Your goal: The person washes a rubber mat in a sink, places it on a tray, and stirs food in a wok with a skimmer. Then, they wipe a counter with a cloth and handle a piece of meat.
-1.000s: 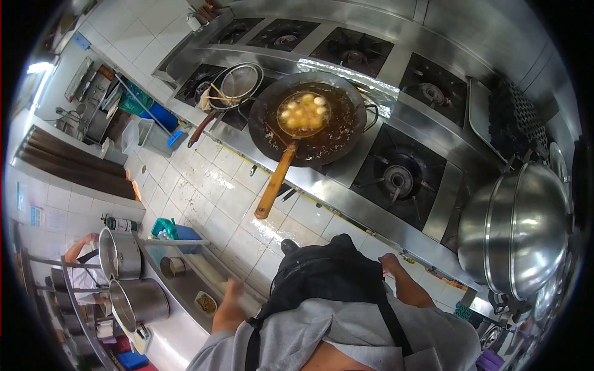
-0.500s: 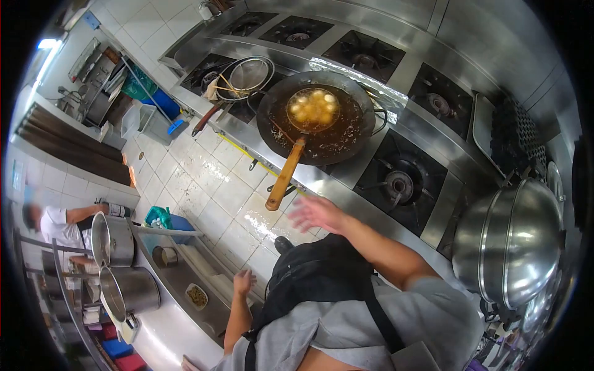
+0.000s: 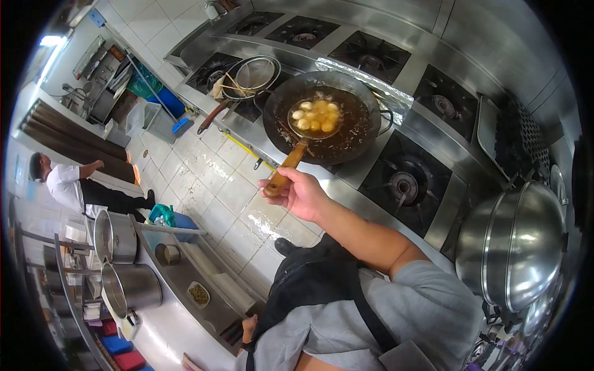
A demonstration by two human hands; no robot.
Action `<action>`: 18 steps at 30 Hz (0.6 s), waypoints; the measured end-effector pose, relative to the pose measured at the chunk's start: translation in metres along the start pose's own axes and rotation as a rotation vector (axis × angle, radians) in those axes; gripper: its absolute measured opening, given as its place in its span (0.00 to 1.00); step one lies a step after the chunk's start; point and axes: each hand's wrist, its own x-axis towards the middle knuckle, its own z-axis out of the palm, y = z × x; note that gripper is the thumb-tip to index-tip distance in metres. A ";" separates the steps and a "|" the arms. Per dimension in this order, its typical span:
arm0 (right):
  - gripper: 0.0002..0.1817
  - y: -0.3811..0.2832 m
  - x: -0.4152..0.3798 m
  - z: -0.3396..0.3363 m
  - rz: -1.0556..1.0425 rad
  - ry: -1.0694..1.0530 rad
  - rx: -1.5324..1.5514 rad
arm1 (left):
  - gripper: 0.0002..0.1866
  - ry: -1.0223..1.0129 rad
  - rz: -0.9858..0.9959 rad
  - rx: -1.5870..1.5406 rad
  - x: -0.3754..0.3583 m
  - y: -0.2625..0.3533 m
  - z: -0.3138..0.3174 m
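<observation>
While your left hand [image 3: 249, 328] sits low beside the black apron [image 3: 309, 278], mostly hidden, your right hand [image 3: 303, 191] is out in front, closed on the wooden handle [image 3: 297, 154]. Hands well apart. Can't tell if the left one is open or closed, or whether it holds anything.

Your handle slants up from your fingers to the wok [image 3: 281, 143]; its round scoop end is in the wok, under a cluster of pale-yellow balls [image 3: 317, 115]. Balls are grouped in the dark oil [image 3: 352, 123], with small bits floating around them. Wok sits on the range [image 3: 343, 175], its loop handle on your right.

On your right, near side: bare burner [image 3: 403, 187] next to the wok, then a big rounded steel vessel [image 3: 513, 247]. On your left, the worktop [image 3: 158, 331] carries two steel pots [image 3: 133, 289], with a small dish of food [image 3: 198, 295] on the lower ledge beside them.

Left of the wok you've got a wire strainer [image 3: 255, 73] with light wooden sticks [image 3: 238, 86] across its edge. Foil [image 3: 365, 80] lines the strip behind the wok; back burners [image 3: 369, 60] run beyond it. Far left, a person [image 3: 65, 185] in a white top stands past the pots, near a dark curtain [image 3: 77, 145].
</observation>
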 end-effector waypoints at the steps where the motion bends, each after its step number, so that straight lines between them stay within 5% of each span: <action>1: 0.17 0.002 0.000 0.001 -0.001 0.002 0.000 | 0.13 0.049 -0.036 -0.056 -0.013 -0.002 0.011; 3: 0.18 0.010 -0.001 0.004 -0.050 0.107 -0.008 | 0.13 0.098 -0.072 -0.112 -0.050 -0.010 0.027; 7: 0.18 0.015 -0.006 0.009 -0.010 0.165 -0.037 | 0.15 0.078 -0.797 -1.242 -0.058 0.001 0.019; 8: 0.18 0.016 0.001 0.002 -0.046 0.180 -0.060 | 0.16 0.067 -0.980 -1.525 0.009 0.013 0.002; 12: 0.17 0.023 -0.003 0.000 -0.068 0.200 -0.124 | 0.16 0.108 -0.838 -1.444 0.059 0.024 -0.071; 18: 0.16 0.024 -0.003 -0.010 -0.093 0.192 -0.166 | 0.17 0.113 -0.755 -1.444 0.079 0.040 -0.100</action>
